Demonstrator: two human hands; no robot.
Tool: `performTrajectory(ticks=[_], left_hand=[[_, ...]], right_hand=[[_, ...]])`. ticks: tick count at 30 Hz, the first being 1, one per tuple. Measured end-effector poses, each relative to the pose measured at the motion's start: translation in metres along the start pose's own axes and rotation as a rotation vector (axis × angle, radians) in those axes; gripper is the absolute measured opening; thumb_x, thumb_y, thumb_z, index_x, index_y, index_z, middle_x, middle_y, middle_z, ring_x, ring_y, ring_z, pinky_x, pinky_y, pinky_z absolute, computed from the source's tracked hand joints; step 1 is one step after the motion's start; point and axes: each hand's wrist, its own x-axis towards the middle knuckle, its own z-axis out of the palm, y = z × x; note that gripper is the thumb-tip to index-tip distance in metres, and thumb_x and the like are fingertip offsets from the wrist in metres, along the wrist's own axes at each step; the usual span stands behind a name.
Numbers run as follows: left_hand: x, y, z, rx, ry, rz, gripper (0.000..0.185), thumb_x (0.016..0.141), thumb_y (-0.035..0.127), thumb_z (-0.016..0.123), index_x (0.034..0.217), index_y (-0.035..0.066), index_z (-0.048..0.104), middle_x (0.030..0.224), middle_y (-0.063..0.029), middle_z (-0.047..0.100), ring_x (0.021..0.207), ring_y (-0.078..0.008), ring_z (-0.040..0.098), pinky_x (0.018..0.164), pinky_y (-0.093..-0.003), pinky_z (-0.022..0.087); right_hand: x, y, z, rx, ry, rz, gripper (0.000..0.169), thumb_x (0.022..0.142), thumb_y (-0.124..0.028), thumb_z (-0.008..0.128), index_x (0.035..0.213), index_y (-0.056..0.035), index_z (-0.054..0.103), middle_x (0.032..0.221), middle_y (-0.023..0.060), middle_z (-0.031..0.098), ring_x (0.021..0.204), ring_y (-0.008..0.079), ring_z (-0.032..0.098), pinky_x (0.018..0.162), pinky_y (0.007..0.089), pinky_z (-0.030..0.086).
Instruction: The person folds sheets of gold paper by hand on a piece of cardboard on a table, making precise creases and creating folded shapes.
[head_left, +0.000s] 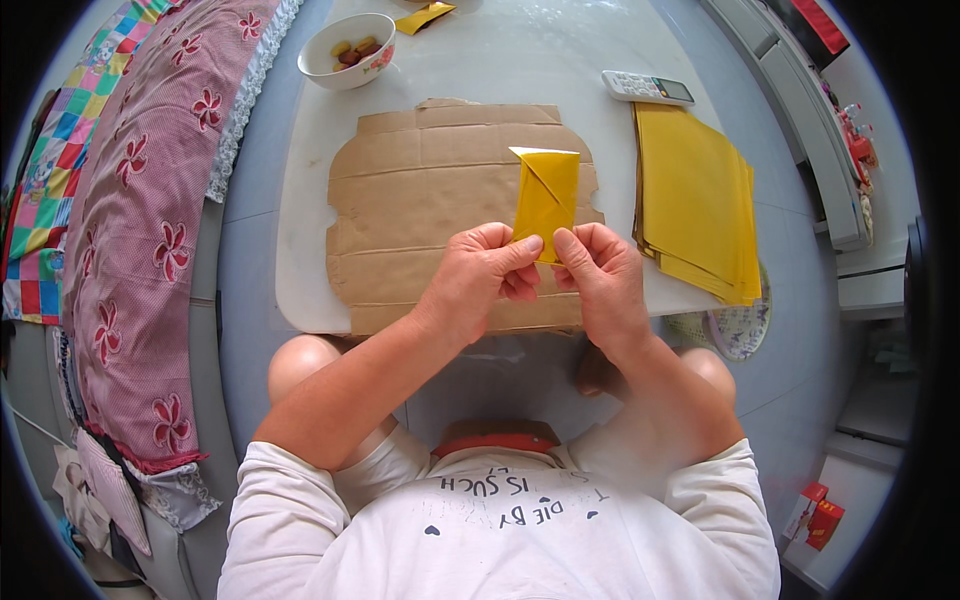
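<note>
Between both hands I hold a folded piece of gold paper (551, 191) upright above a flattened cardboard sheet (420, 202). A diagonal fold crosses its face, and a white underside shows at its top edge. My left hand (491, 262) pinches the lower left corner between thumb and fingers. At the lower right corner, my right hand (600, 262) pinches it the same way. To the right lies a stack of flat gold paper sheets (697, 202), with a white remote control (649, 88) at its top edge.
The cardboard rests on a white table (510, 60). A flowered white bowl (346, 52) with dates or similar fruit stands at the far left, beside another folded gold piece (425, 17). A sofa with a pink cover (142, 225) runs along the left. A slipper (739, 322) lies under the table's right corner.
</note>
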Motion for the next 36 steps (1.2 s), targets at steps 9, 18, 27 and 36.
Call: performTrajectory(ticks=[9, 18, 27, 36], left_hand=[[-0.003, 0.0, 0.002, 0.112, -0.01, 0.122, 0.02, 0.089, 0.022, 0.069, 0.085, 0.005, 0.061, 0.073, -0.0024, 0.062, 0.064, -0.0088, 0.059, 0.06, -0.0244, 0.051], [-0.008, 0.006, 0.001, 0.261, 0.027, 0.149, 0.017, 0.089, 0.018, 0.069, 0.084, 0.003, 0.06, 0.073, -0.0026, 0.062, 0.064, -0.0083, 0.059, 0.058, -0.0233, 0.05], [-0.005, 0.002, -0.011, 0.043, -0.092, 0.057, 0.015, 0.088, 0.018, 0.07, 0.089, 0.005, 0.063, 0.081, -0.003, 0.064, 0.073, -0.0102, 0.062, 0.064, -0.024, 0.051], [0.001, 0.0, -0.013, -0.077, -0.134, 0.08, 0.019, 0.09, 0.018, 0.068, 0.104, 0.005, 0.067, 0.098, -0.0044, 0.068, 0.088, -0.0122, 0.064, 0.082, -0.0284, 0.053]], right_hand=[[0.003, 0.004, -0.006, 0.154, -0.094, 0.057, 0.021, 0.09, -0.021, 0.069, 0.084, -0.0026, 0.061, 0.071, -0.0012, 0.057, 0.063, 0.0044, 0.049, 0.057, 0.0197, 0.041], [0.006, 0.002, -0.015, 0.159, -0.107, 0.077, 0.016, 0.089, -0.017, 0.069, 0.084, -0.0036, 0.062, 0.071, -0.0012, 0.058, 0.063, 0.0042, 0.05, 0.057, 0.0196, 0.041], [0.005, -0.003, -0.012, 0.096, -0.146, 0.054, 0.018, 0.09, -0.017, 0.068, 0.086, -0.0011, 0.062, 0.073, -0.0017, 0.059, 0.065, 0.0034, 0.049, 0.057, 0.0192, 0.04], [0.006, -0.005, -0.012, 0.067, -0.285, 0.121, 0.015, 0.09, -0.017, 0.068, 0.087, -0.0029, 0.064, 0.075, -0.001, 0.061, 0.066, 0.0045, 0.051, 0.061, 0.0197, 0.043]])
